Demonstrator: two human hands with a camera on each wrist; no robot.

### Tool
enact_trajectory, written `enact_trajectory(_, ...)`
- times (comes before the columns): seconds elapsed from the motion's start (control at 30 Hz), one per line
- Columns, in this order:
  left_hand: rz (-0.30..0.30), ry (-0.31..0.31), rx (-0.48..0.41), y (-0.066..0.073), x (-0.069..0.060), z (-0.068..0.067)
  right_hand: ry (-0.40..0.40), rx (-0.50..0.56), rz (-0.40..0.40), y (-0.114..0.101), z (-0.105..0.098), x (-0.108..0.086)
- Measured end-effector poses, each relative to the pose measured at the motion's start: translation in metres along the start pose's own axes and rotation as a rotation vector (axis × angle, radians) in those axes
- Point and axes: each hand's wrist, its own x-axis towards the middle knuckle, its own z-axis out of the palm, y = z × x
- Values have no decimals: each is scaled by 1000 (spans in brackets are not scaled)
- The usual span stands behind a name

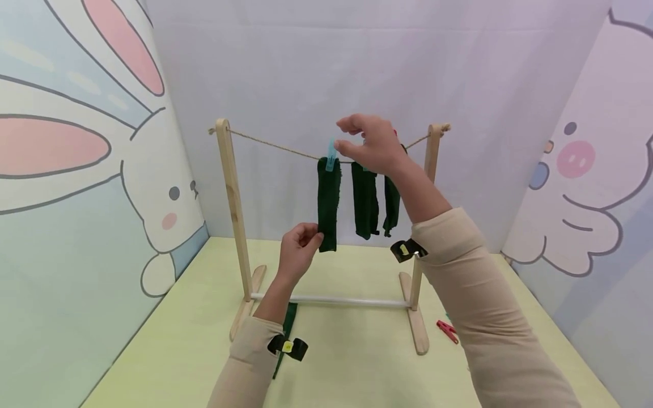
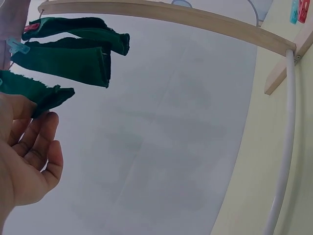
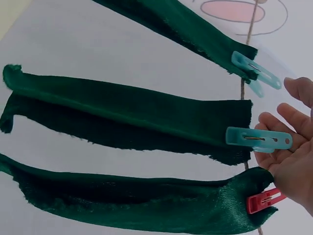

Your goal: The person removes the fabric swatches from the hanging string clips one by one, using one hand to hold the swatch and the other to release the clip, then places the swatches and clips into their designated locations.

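Centre frame, a green strip hangs pegged on a rope | left hand pinches its lower end | right hand, thumb and fingers parted, beside the blue peg | light tug should prove the peg's bite
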Motion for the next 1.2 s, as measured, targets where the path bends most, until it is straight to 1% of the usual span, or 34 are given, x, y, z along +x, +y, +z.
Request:
enact_trajectory(0.13, 8, 6, 12, 1, 0, 0, -49, -31, 24, 1, 4, 1)
enact_trajectory(0.27, 13, 5, 9, 1, 0, 0, -61, -19, 13, 0, 7, 0)
enact_trajectory(0.37, 10, -4, 0, 2, -1, 0, -51, 28, -5, -1, 9, -1)
enact_trajectory(0.5, -2, -27, -20, 4, -1, 0, -32, 134, 9, -2, 10, -2)
enact_trajectory(0.53, -1, -33, -24, 6, -1, 0, -28, 161, 20, -2, 10, -2)
enact_trajectory(0.63, 4, -43, -21, 18, -3, 0, -14, 214, 55, -3, 9, -1)
enact_trajectory(0.77, 7, -36, 2, 32, -8, -1, -4, 249, 77, -4, 9, -2)
enact_trajectory(0.87, 2, -34, 9, 33, -10, -1, -9, 255, 80, -5, 9, -3)
enact_trajectory(0.97, 7, -34, 7, 33, -10, -1, 7, 231, 71, -7, 7, -3)
enact_trajectory(1.2, 16, -45, 6, 36, -6, 3, 97, 169, -12, -8, 2, -5)
